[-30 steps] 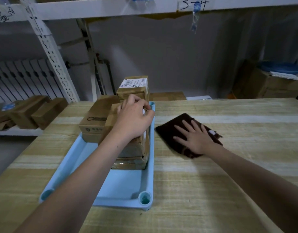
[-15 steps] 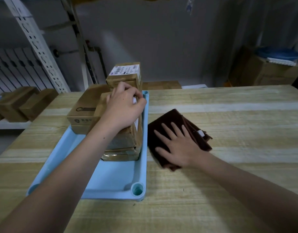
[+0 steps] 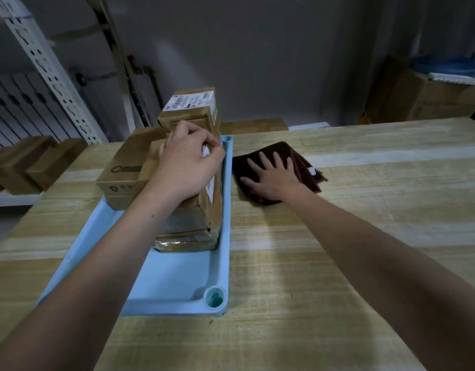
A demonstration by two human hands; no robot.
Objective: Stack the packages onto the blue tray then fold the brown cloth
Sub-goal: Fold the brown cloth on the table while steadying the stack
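A light blue tray (image 3: pixel 177 285) lies on the wooden table, left of centre. Brown cardboard packages stand in its far half: a tall stack (image 3: pixel 193 223) by the right rim, a flat box (image 3: pixel 123 170) to its left, and a labelled box (image 3: pixel 193 105) behind. My left hand (image 3: pixel 188 164) rests on top of the tall stack with its fingers curled over the far edge. Just right of the tray lies the brown cloth (image 3: pixel 298 159), folded into a small pad. My right hand (image 3: pixel 273 178) lies flat on the cloth, fingers spread.
A white metal shelf upright (image 3: pixel 43 68) stands at the back left, with brown boxes (image 3: pixel 30 164) on a low shelf beside it. A large cardboard box (image 3: pixel 431 100) with blue items on top sits at the back right. The table's (image 3: pixel 364 250) right side is bare wood.
My right hand has slid the folded cloth left toward the tray's rim. My left hand has stayed on the tall stack. The view has tilted down.
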